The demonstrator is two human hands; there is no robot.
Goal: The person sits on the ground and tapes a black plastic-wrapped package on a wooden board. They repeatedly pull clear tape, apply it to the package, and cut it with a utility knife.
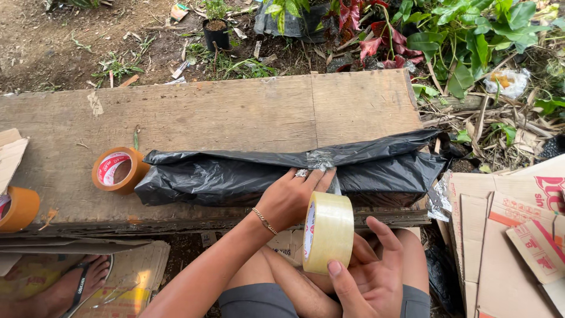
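A long parcel wrapped in black plastic point(218, 176) lies on a weathered wooden board point(235, 112). My left hand point(291, 197) presses its fingers onto the parcel's middle, where clear tape shines on the plastic. A bracelet hangs on that wrist. My right hand point(371, 274) holds a roll of clear tape point(328, 231) upright just in front of the parcel, thumb along the roll's lower edge. A strip of tape runs from the roll up toward the parcel.
A brown tape roll point(119, 169) lies on the board left of the parcel, and another point(17, 207) at the far left edge. Flattened cardboard boxes point(512, 235) lie at the right. Plants and a small black pot point(216, 32) stand beyond the board. A foot in a sandal point(76, 285) is lower left.
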